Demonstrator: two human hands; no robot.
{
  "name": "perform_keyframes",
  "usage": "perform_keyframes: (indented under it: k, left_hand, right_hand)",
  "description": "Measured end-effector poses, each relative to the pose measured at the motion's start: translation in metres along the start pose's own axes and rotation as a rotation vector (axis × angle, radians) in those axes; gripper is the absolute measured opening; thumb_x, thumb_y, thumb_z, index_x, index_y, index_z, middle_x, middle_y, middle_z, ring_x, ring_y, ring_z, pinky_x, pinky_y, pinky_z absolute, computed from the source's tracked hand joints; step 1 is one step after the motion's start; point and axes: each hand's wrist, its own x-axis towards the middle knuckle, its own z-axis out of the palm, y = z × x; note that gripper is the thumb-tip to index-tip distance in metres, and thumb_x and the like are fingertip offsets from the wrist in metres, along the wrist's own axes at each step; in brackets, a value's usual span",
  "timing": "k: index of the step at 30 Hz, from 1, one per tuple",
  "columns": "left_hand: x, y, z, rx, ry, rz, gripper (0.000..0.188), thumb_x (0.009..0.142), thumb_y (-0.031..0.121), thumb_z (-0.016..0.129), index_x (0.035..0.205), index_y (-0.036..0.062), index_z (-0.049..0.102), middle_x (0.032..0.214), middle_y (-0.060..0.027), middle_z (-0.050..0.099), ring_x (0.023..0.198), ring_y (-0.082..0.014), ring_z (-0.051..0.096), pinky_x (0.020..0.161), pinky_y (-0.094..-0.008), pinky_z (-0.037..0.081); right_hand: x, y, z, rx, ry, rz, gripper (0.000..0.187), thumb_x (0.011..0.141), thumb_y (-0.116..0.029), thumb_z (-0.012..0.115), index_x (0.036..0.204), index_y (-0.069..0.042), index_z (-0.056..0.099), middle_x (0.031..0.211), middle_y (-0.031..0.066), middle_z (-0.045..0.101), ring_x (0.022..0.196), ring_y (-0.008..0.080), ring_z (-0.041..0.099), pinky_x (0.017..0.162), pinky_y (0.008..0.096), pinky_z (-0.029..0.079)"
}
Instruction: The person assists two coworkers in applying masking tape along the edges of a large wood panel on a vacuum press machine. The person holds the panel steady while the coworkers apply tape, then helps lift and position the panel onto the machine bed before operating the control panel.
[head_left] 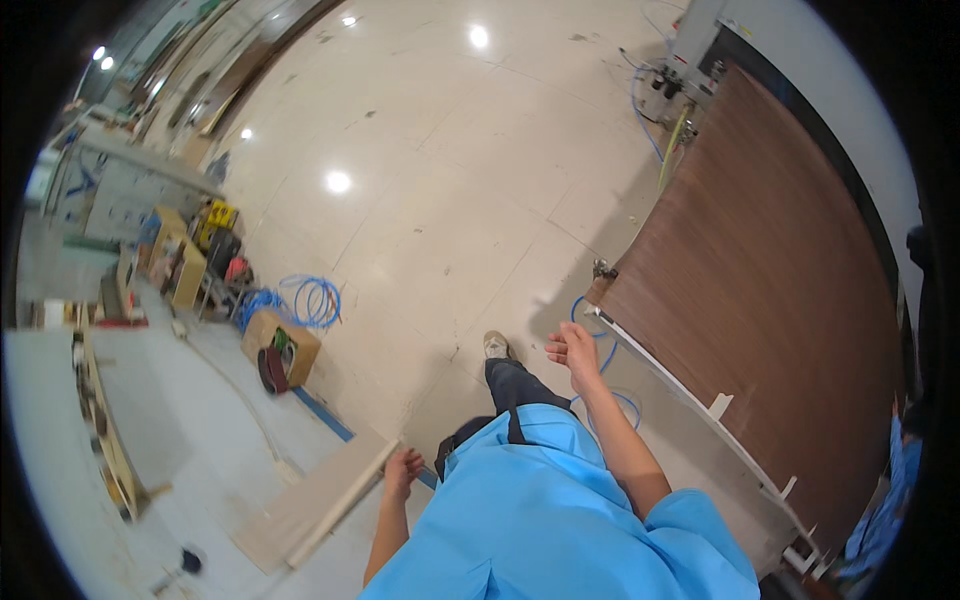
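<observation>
So a tan board is set flat on the white bench, over on the left, with its long axis run on a slant: one end is pointed down-left into the bench, the other up-right toward the walkway. A pale strip is lined up along its right side, pointed the same way. The left hand is held right by that upper end, fingers loosely curled; whether the strip is being touched or gripped can't be told. The right hand is held out over the floor, empty, fingers a bit apart and slightly bent, near a corner of the big brown panel. That panel's long axis is slanted from top middle-right down to lower right. Container-wise, an open cardboard box is parked at the bench edge: something green is tucked inside, and a dark red band is hung at its side.
</observation>
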Motion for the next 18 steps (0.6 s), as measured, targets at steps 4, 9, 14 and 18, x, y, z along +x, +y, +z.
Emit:
perform_keyframes:
  k: [4, 9, 14, 18]
  left_hand:
    - [0.036, 0.077, 0.006, 0.166, -0.161, -0.01, 0.033, 0.102, 0.031, 0.057, 0.122, 0.0062, 0.062, 0.103, -0.0071, 0.069, 0.083, -0.015, 0.064, 0.074, -0.0295, 0.053]
    - [0.094, 0.195, 0.006, 0.252, -0.19, 0.0, 0.037, 0.102, 0.033, 0.054, 0.126, 0.0059, 0.061, 0.107, -0.009, 0.069, 0.09, -0.0182, 0.067, 0.078, -0.0318, 0.054]
    - [0.189, 0.343, 0.014, 0.512, -0.274, -0.015, 0.043, 0.102, 0.034, 0.054, 0.132, 0.0032, 0.057, 0.113, -0.0124, 0.069, 0.097, -0.0211, 0.068, 0.08, -0.0339, 0.054]
    - [0.265, 0.475, 0.036, 0.589, -0.232, 0.055, 0.042, 0.1, 0.032, 0.056, 0.129, 0.0017, 0.056, 0.106, -0.0125, 0.069, 0.089, -0.0208, 0.069, 0.073, -0.0318, 0.054]
  right_hand:
    - [0.028, -0.005, 0.033, 0.429, 0.266, 0.067, 0.049, 0.102, -0.036, 0.059, 0.143, -0.013, 0.045, 0.11, 0.0109, 0.065, 0.084, 0.0232, 0.069, 0.071, 0.0359, 0.058]
    - [0.074, -0.013, 0.051, 0.875, 0.538, 0.066, 0.049, 0.099, -0.039, 0.065, 0.138, -0.021, 0.042, 0.105, 0.0096, 0.063, 0.085, 0.0245, 0.068, 0.072, 0.0362, 0.059]
    - [0.124, -0.012, 0.062, 1.225, 0.864, -0.191, 0.038, 0.101, -0.038, 0.064, 0.125, -0.012, 0.049, 0.105, 0.0079, 0.064, 0.08, 0.02, 0.066, 0.067, 0.0335, 0.056]
    - [0.144, -0.011, 0.073, 1.142, 1.19, -0.325, 0.03, 0.102, -0.034, 0.062, 0.111, -0.006, 0.056, 0.099, 0.0082, 0.067, 0.071, 0.0166, 0.062, 0.058, 0.0297, 0.052]
